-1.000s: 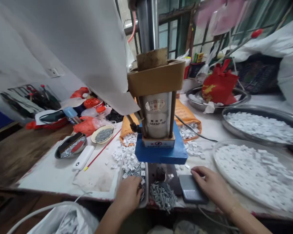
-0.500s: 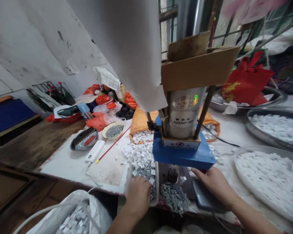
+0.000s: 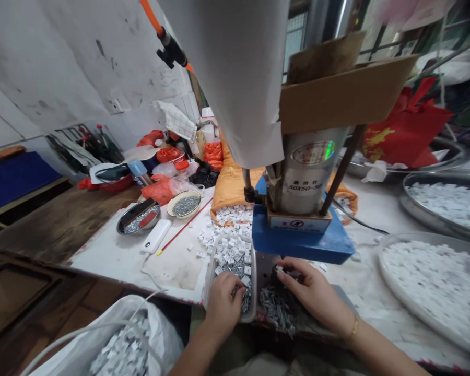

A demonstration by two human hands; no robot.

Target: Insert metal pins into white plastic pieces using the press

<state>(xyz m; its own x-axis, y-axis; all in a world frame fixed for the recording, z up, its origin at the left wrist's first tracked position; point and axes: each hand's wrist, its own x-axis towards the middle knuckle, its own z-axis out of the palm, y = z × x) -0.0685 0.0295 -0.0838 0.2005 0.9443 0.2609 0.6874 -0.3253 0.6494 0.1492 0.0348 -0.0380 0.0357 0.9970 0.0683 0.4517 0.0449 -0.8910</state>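
My left hand [image 3: 226, 298] is at the near end of a clear plastic box [image 3: 252, 308] of small white plastic pieces [image 3: 230, 248] and metal pins. Its thumb and fingers are curled together; what they pinch is hidden. Under the blue base [image 3: 301, 241] of a press, my right hand [image 3: 311, 290] pinches a small white piece [image 3: 279, 268] at a dark round fixture, mostly covered by the fingers. A heap of metal pins [image 3: 276, 310] lies between my hands. The press's silver cylinder [image 3: 305, 172] stands above the base.
At right are a wide tray [image 3: 387, 282] and a metal basin [image 3: 411, 209] of white pieces. To the left lie a white power bank [image 3: 155, 236], a red stick [image 3: 184, 227] and bowls of metal parts. A white sack [image 3: 168, 334] stands below the table edge.
My right hand has moved left from the side of the press base to the dark fixture, its fingers now closed on a white piece. My left hand stays at the box. The view has shifted slightly.
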